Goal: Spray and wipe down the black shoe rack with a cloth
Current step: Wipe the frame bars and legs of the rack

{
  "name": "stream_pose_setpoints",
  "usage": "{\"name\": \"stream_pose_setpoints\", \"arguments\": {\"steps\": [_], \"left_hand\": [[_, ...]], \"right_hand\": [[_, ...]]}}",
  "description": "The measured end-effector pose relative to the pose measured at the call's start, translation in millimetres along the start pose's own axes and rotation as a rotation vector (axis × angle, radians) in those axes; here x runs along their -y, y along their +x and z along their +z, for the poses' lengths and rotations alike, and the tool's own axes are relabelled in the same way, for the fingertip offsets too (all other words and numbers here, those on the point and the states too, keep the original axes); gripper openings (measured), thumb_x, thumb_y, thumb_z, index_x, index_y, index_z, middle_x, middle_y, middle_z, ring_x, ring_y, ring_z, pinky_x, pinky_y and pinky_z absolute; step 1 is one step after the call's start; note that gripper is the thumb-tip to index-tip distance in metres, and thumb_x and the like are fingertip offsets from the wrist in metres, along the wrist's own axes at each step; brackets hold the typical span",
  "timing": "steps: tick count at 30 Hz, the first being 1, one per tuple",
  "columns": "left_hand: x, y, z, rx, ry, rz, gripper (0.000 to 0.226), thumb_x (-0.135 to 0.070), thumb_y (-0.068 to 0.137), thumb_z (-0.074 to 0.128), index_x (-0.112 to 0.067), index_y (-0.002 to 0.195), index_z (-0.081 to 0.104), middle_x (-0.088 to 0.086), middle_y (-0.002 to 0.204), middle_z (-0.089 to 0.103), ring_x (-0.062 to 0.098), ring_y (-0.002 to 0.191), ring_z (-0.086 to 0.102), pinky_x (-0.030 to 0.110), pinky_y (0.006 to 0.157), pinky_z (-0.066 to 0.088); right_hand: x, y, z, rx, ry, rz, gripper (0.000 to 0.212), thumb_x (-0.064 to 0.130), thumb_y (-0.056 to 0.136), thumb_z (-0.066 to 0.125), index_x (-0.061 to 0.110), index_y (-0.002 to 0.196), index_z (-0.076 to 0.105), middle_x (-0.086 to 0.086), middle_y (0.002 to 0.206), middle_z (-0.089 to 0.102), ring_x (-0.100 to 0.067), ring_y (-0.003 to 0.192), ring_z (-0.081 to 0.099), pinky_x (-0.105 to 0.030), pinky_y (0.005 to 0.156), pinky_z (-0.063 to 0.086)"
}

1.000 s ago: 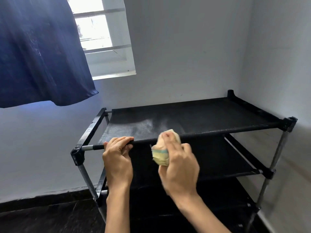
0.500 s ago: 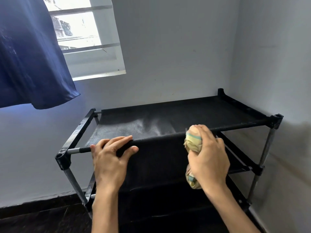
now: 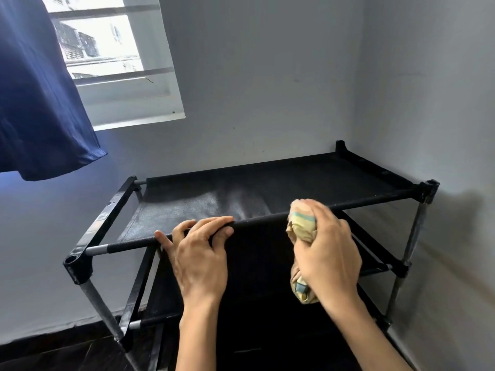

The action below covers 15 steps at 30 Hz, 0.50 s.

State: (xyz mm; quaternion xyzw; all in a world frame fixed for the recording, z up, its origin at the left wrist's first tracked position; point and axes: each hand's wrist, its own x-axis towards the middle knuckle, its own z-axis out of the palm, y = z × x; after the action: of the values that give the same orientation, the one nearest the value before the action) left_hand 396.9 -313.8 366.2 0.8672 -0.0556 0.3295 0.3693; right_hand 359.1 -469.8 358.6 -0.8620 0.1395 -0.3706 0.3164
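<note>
The black shoe rack (image 3: pixel 316 180) stands in the room's corner, its fabric top tier dusty grey at the left and darker at the right. My left hand (image 3: pixel 199 254) holds the front top bar, its fingers curled over it left of centre. A balled yellowish cloth (image 3: pixel 301 226) with a teal stripe is gripped in my right hand (image 3: pixel 325 250), which presses it against the same front bar right of centre. A tail of the cloth hangs below my palm. No spray bottle is in view.
White walls close in behind and to the right of the rack. A window (image 3: pixel 107 57) sits at the upper left, with a dark blue garment (image 3: pixel 34 97) hanging in front of it. Lower tiers of the rack (image 3: pixel 375 253) lie in shadow above a dark floor (image 3: pixel 53 349).
My right hand has slid the cloth to the right along the front top bar, from near my left hand to right of centre. My left hand has kept its hold on the bar.
</note>
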Motion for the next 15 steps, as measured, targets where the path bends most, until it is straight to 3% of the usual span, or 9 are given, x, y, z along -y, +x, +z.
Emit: {"name": "stream_pose_setpoints", "arguments": {"steps": [2, 4, 6, 8, 9, 11, 12, 15], "left_hand": [[1.2, 0.2, 0.2, -0.005, -0.008, 0.024, 0.018, -0.028, 0.083, 0.067, -0.041, 0.095, 0.070, -0.042, 0.085, 0.046, -0.006, 0.103, 0.031, 0.016, 0.106, -0.024], [3.2, 0.0, 0.2, -0.012, -0.009, 0.036, 0.018, -0.028, 0.083, 0.067, -0.040, 0.095, 0.070, -0.042, 0.085, 0.046, -0.007, 0.101, 0.030, 0.014, 0.107, -0.022], [4.4, 0.1, -0.4, -0.013, -0.011, 0.042, 0.017, -0.028, 0.083, 0.067, -0.039, 0.095, 0.071, -0.042, 0.085, 0.046, -0.005, 0.101, 0.032, 0.014, 0.107, -0.021], [4.9, 0.2, 0.1, -0.016, -0.011, 0.043, 0.017, -0.028, 0.083, 0.066, -0.039, 0.096, 0.071, -0.039, 0.086, 0.049, -0.004, 0.101, 0.032, 0.014, 0.108, -0.020], [4.7, 0.4, 0.6, -0.017, -0.007, 0.042, 0.017, -0.028, 0.083, 0.066, -0.039, 0.096, 0.071, -0.037, 0.087, 0.052, -0.003, 0.101, 0.033, 0.014, 0.108, -0.020], [4.6, 0.7, 0.5, -0.011, 0.007, 0.040, 0.017, -0.027, 0.084, 0.066, -0.038, 0.096, 0.071, -0.033, 0.089, 0.054, 0.000, 0.102, 0.036, 0.015, 0.108, -0.019], [4.8, 1.1, 0.2, -0.007, 0.010, 0.042, 0.018, -0.027, 0.084, 0.065, -0.039, 0.096, 0.071, -0.032, 0.090, 0.055, 0.001, 0.101, 0.037, 0.014, 0.108, -0.019], [4.4, 1.1, -1.6, 0.002, 0.008, 0.047, 0.018, -0.027, 0.085, 0.065, -0.040, 0.095, 0.070, -0.036, 0.087, 0.052, -0.001, 0.099, 0.034, 0.013, 0.107, -0.018]], "right_hand": [[-3.6, 1.6, 1.5, -0.015, 0.041, 0.031, 0.048, 0.023, 0.082, 0.066, 0.035, 0.127, 0.052, 0.024, 0.120, 0.054, -0.007, 0.090, 0.044, -0.028, 0.068, 0.042], [-3.4, 2.2, 1.7, -0.070, 0.238, 0.135, 0.035, 0.026, 0.086, 0.062, 0.030, 0.120, 0.055, 0.020, 0.107, 0.055, -0.008, 0.092, 0.052, -0.026, 0.068, 0.041], [4.5, 6.1, -5.3, -0.288, 0.492, 0.250, 0.027, 0.031, 0.089, 0.058, 0.023, 0.115, 0.056, 0.014, 0.103, 0.053, -0.010, 0.094, 0.057, -0.021, 0.073, 0.043], [18.5, 11.4, -10.4, -0.523, 0.522, 0.199, 0.039, 0.033, 0.089, 0.056, 0.017, 0.124, 0.050, 0.008, 0.116, 0.044, -0.008, 0.102, 0.049, -0.012, 0.086, 0.037], [28.2, 12.0, -10.0, -0.534, 0.484, 0.131, 0.051, 0.034, 0.084, 0.057, 0.017, 0.131, 0.043, 0.003, 0.124, 0.038, -0.010, 0.109, 0.041, -0.011, 0.093, 0.032], [47.1, 6.7, -3.3, -0.313, 0.293, -0.003, 0.072, 0.040, 0.072, 0.056, 0.026, 0.139, 0.031, -0.004, 0.135, 0.024, -0.019, 0.119, 0.027, -0.033, 0.104, 0.030], [52.5, 2.0, -0.3, -0.165, 0.146, -0.068, 0.079, 0.041, 0.067, 0.057, 0.033, 0.140, 0.027, -0.004, 0.138, 0.016, -0.025, 0.122, 0.021, -0.047, 0.101, 0.030], [42.9, -3.2, -2.2, 0.190, -0.181, -0.182, 0.099, 0.032, 0.068, 0.066, 0.047, 0.144, 0.004, -0.001, 0.143, -0.011, -0.035, 0.129, 0.004, -0.055, 0.104, 0.028]]}}
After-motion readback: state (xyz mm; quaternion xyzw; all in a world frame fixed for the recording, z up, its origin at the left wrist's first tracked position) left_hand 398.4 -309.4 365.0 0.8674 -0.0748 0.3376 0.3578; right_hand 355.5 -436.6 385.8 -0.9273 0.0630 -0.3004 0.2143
